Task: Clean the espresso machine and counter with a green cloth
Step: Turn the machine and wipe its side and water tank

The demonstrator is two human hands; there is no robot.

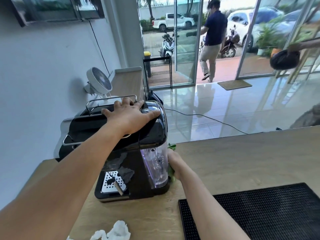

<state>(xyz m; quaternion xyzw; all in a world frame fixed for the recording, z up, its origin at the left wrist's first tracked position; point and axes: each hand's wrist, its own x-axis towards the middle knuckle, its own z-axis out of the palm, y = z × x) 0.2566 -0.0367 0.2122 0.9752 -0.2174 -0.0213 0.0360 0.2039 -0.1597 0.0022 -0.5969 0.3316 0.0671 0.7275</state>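
Wiping of the espresso machine's (131,141) right flank was in hand, near the worktop's (233,161) far left edge; your left hand (131,115) lay flat on top, fingers spread, steadying it; your right hand (174,163) gripped the green cloth (171,172) against the water tank (155,163); next, probably, firm strokes downward.

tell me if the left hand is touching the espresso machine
Touching. The head view shows the left hand spread flat on top of the espresso machine, no gap visible.
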